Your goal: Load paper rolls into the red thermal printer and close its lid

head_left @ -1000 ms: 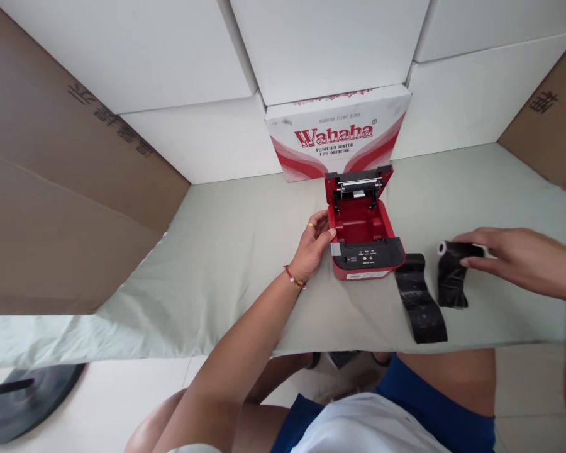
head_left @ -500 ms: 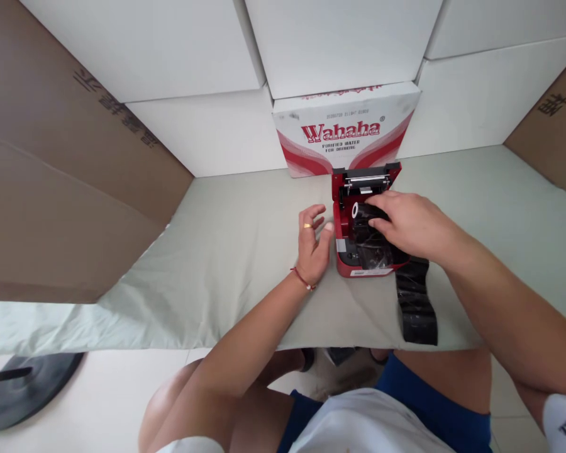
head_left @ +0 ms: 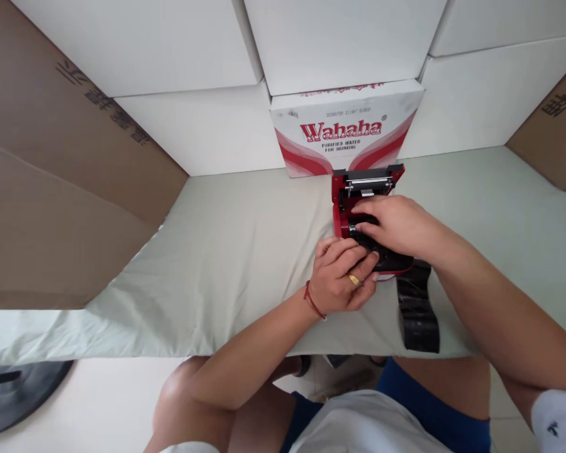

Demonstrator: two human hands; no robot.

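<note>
**At bench centre: both hands on open red printer, black roll going in**

On the bench (head_left: 245, 251), mid-scene, small red printer (head_left: 343, 217) with lid (head_left: 368, 179) tipped up toward the far side. Right hand (head_left: 399, 225) down over the paper bay, fingers curled onto the black roll (head_left: 365, 221); roll mostly hidden beneath, so seating in the bay not checkable. Left hand (head_left: 342, 277) closed loosely at the near-left corner of the printer, fingertips touching the black strip there; firm pinch or mere rest, cannot tell.

Risks, as judgement: roll seated crooked, since bay blocked from sight by the right hand. Loose black tail (head_left: 417, 308) trailing off the near-right side toward the bench edge, likely to snag, crease or drag the roll out if pulled. Lid possibly dropped onto fingers or onto a skewed strip. Light printer liable to slide on the cloth under uneven push.

Roll under right hand, just far-right of left hand. Wahaha carton (head_left: 346, 129) just behind the printer.
</note>
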